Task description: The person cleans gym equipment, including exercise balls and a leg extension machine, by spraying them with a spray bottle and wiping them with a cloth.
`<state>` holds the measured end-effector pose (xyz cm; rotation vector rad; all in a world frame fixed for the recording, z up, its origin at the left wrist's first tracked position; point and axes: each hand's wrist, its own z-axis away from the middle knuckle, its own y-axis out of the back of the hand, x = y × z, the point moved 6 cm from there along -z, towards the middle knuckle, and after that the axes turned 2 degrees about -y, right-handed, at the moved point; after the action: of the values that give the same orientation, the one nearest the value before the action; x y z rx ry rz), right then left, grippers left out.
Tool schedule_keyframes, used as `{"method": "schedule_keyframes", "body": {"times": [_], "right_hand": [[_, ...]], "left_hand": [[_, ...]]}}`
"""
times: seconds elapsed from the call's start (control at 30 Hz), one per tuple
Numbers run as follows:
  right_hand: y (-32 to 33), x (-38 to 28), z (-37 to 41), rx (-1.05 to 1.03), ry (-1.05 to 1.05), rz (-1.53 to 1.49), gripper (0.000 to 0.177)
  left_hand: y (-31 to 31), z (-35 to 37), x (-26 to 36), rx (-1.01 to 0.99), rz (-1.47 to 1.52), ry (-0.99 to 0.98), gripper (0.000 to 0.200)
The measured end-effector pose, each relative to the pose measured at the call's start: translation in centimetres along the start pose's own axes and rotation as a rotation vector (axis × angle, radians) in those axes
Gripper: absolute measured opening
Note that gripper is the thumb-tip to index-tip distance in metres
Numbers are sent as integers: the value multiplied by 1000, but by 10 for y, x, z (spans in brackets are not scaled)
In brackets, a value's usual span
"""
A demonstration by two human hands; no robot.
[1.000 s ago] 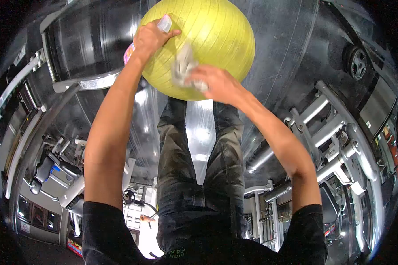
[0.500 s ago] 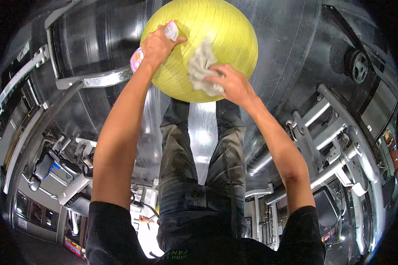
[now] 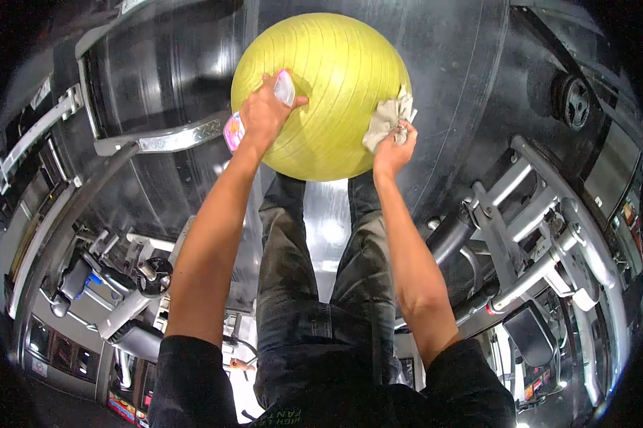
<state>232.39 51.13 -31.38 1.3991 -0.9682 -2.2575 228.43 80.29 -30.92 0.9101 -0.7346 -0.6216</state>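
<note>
A large yellow exercise ball [image 3: 335,78] with ridged rings stands before my legs. My left hand [image 3: 262,114] is closed around a pink-and-white bottle [image 3: 233,132], resting against the ball's left side. The bottle's pale end sticks out past the thumb, and its middle is hidden by the fingers. On the ball's right edge, my right hand [image 3: 395,151] pinches a crumpled light grey cloth [image 3: 389,123], which lies against the yellow surface.
A metal frame bar [image 3: 182,137] with a tread-plate face runs to the left of the ball. Silver gym machine frames [image 3: 528,214] stand on the right, with a dark round weight plate [image 3: 574,103] beyond. More machines [image 3: 125,307] are at lower left. The dark floor [image 3: 450,64] looks shiny.
My right hand has carried the cloth rightward from the ball's middle to its right edge. The ball appears lower in view, as does my left hand with the bottle.
</note>
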Motion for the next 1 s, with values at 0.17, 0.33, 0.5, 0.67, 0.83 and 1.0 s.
{"method": "schedule_keyframes", "body": {"times": [0.17,0.33,0.5,0.67,0.83,1.0], "right_hand": [[13,-66,29,-535,579,21,32],[-37,-102,20,-747,1010,233,33],[-80,-87,-78,-338,417,387,23],[-82,-98,-12,-730,574,281,32],[-28,-105,59,-726,799,155,44],[-11,-75,2,-405,579,372,40]], "left_hand": [[-5,43,-5,-163,12,56,95],[-41,121,-1,-188,83,13,100],[-50,182,5,75,72,-212,95],[-56,171,-15,1,201,-53,92],[-26,148,-9,197,201,-66,88],[-18,116,35,170,339,-72,67]]}}
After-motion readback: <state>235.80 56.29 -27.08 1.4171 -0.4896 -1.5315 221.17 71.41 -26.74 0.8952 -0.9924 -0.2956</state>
